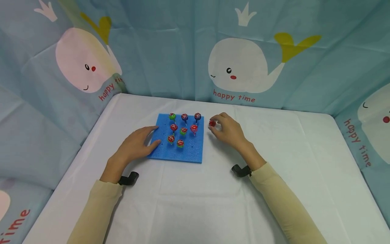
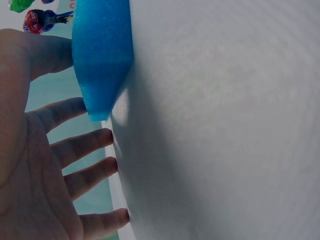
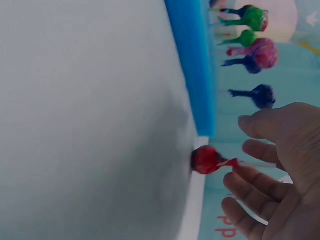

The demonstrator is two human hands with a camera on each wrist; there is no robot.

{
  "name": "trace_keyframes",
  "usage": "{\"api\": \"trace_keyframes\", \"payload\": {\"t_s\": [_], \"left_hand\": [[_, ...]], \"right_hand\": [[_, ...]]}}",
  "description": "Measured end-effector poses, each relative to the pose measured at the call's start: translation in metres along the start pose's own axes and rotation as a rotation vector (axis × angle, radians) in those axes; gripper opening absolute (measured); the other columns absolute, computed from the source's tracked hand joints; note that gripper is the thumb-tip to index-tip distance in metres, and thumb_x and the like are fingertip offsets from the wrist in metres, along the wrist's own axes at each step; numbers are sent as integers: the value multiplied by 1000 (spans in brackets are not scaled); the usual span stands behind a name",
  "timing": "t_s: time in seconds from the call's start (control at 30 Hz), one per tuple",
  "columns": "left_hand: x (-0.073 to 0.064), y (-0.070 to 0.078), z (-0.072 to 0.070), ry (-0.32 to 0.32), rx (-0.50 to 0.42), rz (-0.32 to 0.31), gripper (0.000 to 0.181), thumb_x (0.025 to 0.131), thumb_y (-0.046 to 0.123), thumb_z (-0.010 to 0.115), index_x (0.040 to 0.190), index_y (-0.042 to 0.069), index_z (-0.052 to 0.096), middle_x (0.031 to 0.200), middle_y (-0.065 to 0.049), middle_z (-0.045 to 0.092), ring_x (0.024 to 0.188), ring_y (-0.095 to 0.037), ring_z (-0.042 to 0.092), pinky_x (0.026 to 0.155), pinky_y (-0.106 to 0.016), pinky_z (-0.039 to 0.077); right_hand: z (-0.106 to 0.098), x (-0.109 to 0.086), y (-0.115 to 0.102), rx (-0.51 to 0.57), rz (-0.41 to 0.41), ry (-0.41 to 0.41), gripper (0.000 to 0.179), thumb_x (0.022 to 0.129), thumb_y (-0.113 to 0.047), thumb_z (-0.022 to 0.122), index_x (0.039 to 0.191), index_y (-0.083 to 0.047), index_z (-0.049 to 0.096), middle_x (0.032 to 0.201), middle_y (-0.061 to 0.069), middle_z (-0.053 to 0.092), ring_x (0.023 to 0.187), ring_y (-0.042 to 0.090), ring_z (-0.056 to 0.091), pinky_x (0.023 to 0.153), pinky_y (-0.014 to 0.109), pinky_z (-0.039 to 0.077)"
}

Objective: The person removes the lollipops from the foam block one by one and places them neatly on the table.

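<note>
A blue foam board [image 1: 192,154] lies on the table with several wrapped lollipops standing upright in it, among them a green one [image 1: 172,116] and a pink one [image 1: 194,129]. My left hand [image 1: 135,144] rests at the board's left edge, fingers spread; in the left wrist view, the thumb touches the foam [image 2: 102,60]. To the right of the board is a red lollipop [image 3: 206,160], its wrapped head low against the tabletop and its stick upward. My right hand [image 1: 228,130] surrounds this lollipop loosely, thumb apart from the other fingers. Part of the stick is hidden.
White cloth covers the table [image 1: 195,203]. A blue curtain [image 1: 170,61] printed with whales hangs behind and at the sides. Both wrists wear black devices, one under the left wrist [image 1: 129,178] and one under the right [image 1: 241,170]. Small holes show in the board.
</note>
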State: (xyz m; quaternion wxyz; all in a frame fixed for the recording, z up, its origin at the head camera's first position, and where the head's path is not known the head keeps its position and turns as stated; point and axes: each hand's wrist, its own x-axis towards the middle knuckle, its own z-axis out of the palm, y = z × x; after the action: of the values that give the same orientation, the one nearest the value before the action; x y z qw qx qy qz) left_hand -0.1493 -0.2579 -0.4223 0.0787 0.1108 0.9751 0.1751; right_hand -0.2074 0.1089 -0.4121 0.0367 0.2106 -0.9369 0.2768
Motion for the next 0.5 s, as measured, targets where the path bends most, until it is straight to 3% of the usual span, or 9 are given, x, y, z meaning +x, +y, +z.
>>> {"api": "trace_keyframes", "payload": {"t_s": [0.17,0.5], "left_hand": [[0,0,0,2,-5,1,70,104,47,60,161,10,43,164,-20,48,154,-45,41,127,-66,33],[-1,0,0,2,-3,3,71,104,48,60,161,10,43,164,-21,48,155,-46,40,126,-67,33]], "right_hand": [[-5,-1,-11,-17,-44,46,36,98,-27,75,128,-8,73,127,14,71,115,31,68,97,48,60],[-11,-8,-40,-3,-147,76,32,97,-24,78,125,-8,75,124,10,71,105,26,68,87,40,63]]}}
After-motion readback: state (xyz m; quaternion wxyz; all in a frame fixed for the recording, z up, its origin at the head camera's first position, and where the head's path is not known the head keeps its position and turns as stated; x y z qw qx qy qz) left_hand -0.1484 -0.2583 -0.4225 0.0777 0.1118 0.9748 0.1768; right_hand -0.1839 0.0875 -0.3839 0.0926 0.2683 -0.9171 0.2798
